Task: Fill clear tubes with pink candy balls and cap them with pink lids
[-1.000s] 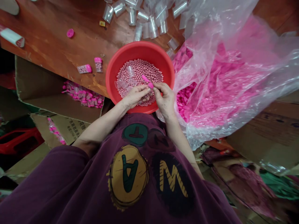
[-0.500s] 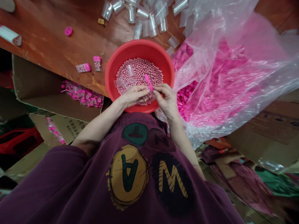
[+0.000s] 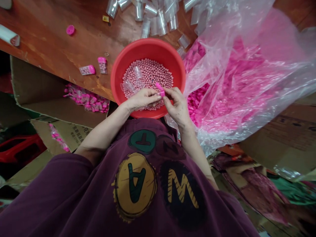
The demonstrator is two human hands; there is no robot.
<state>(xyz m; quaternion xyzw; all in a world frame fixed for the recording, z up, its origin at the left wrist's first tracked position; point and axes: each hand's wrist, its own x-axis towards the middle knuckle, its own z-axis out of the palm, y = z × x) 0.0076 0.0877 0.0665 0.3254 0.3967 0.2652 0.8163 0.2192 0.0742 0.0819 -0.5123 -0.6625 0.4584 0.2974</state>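
- The left hand (image 3: pixel 142 98) and right hand (image 3: pixel 177 106) meet over the near side of the red basin (image 3: pixel 118 70), which is full of little pink beads (image 3: pixel 153 69) and sits at the desk (image 3: pixel 49 46) edge.
- Both hands are pinched on one pink cap (image 3: pixel 160 89). Can't tell what's under it, the fingers cover it.
- A clear bag of pink caps (image 3: pixel 234 82) touches the basin's right side. Empty clear vials (image 3: pixel 153 19) lie behind it, and two filled vials (image 3: pixel 87 69) are off to the left.

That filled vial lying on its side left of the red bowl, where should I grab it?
Pinch the clear body of the lying vial across its long sides, coming down from above. It lies flat on the table, pink cap toward the bowl; a second capped vial sits close to that end, so keep to the capless half.
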